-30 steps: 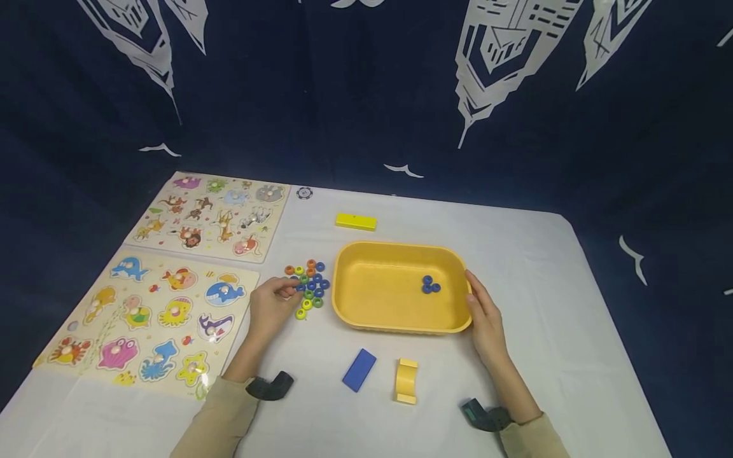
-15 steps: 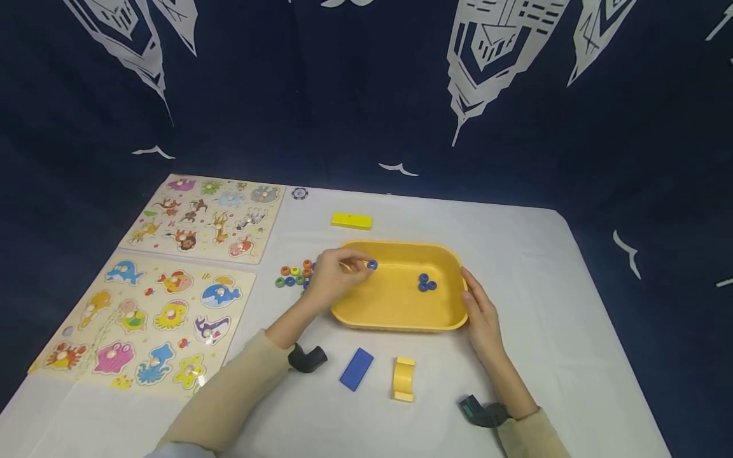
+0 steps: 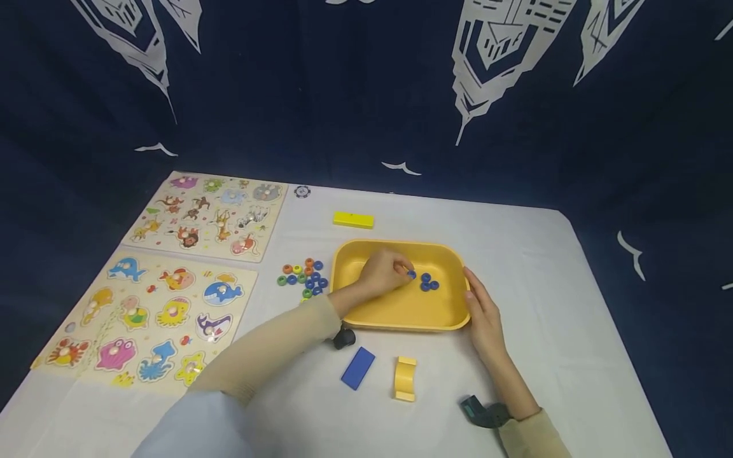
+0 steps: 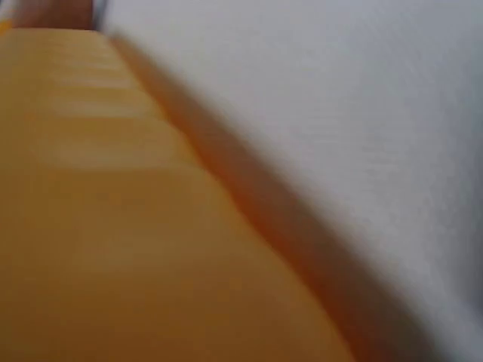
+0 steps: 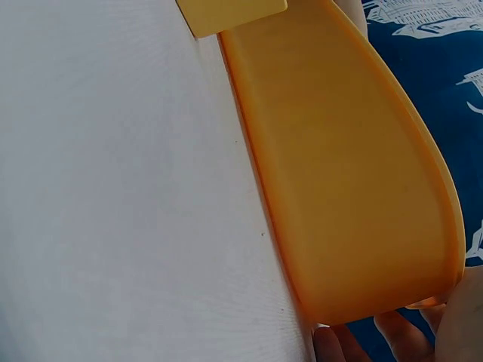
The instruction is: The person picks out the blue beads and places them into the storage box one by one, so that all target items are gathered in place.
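Note:
My left hand (image 3: 383, 272) reaches into the yellow tray (image 3: 366, 318) and pinches a blue bead (image 3: 411, 275) between its fingertips. The bead is close to a cluster of blue beads (image 3: 425, 286) on the tray floor. At the tray's right end, my right hand (image 3: 484, 315) holds the rim, fingers along the outside and thumb at the edge. The right wrist view shows fingers (image 5: 400, 332) against the end of the tray's outer wall. Mostly the tray's blurred side wall (image 4: 113, 211) fills the left wrist view, hiding the fingertips.
Loose coloured beads (image 3: 309, 278) lie left of the tray. Two picture puzzle boards (image 3: 191, 273) cover the table's left side. A yellow block (image 3: 353, 220) lies behind the tray; a blue block (image 3: 357, 368) and a curved yellow block (image 3: 404, 379) lie in front.
My left hand has moved right from the loose bead pile, carrying a blue bead over the tray's left rim and down near the blue beads. The right hand stays at the tray's end.

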`<state>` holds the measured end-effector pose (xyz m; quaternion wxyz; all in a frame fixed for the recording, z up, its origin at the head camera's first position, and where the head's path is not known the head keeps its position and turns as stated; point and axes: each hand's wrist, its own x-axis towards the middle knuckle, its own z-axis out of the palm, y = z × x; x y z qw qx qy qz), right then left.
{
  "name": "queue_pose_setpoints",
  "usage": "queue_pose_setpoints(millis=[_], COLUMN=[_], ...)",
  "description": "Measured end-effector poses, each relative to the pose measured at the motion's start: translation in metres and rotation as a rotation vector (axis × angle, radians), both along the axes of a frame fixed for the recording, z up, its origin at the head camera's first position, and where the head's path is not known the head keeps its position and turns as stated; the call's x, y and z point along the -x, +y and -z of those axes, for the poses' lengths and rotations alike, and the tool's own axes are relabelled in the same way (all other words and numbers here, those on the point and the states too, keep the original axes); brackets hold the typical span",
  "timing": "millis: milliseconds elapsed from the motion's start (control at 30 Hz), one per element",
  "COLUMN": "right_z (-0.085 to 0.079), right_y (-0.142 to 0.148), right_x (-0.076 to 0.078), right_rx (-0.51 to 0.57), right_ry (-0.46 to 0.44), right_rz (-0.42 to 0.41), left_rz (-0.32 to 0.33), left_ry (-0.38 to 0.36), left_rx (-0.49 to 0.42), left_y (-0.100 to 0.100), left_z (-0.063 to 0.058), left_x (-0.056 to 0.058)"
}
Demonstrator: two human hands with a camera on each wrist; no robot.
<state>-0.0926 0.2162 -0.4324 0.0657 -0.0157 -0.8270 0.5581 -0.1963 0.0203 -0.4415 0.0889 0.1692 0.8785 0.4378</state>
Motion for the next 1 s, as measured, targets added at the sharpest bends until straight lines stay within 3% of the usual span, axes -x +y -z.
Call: queue_pose_setpoints(millis=[167,300,433,567,667,767,867,1000], right_z=[0.000,0.001,0.001,0.001,0.000,0.000,0.001,0.002], right_y=[0.001,0.002,0.002,0.001,0.000,0.000,-0.001,-0.001], right_x=[-0.001,-0.001,0.000,0.001,0.001,0.001,0.000,0.000], right_rx=[-0.005,-0.003,0.003,0.005,0.008,-0.001,-0.012,-0.018], right_ry=[-0.014,-0.016,-0.023,-0.016,-0.010,-0.021,-0.025,-0.017], right_rz=[0.006,0.015,0.006,0.004,0.009,0.004,0.004,0.005], left_rz=[0.027,0.043,0.053,0.011,-0.043,-0.138,-0.273,-0.458], left_ry=[-0.021,0.003,0.083,0.188,0.261,0.338,0.370,0.354], left_rx=[0.071,0.120,0.121,0.020,-0.086,-0.190,-0.297,-0.357], left_y=[0.011,0.014,0.008,-0.009,-0.028,-0.054,-0.083,-0.120], left_z=[0.005,0.003,-0.012,-0.038,-0.053,-0.056,-0.050,-0.034], left_x=[0.000,-0.001,-0.009,-0.027,-0.045,-0.059,-0.068,-0.072])
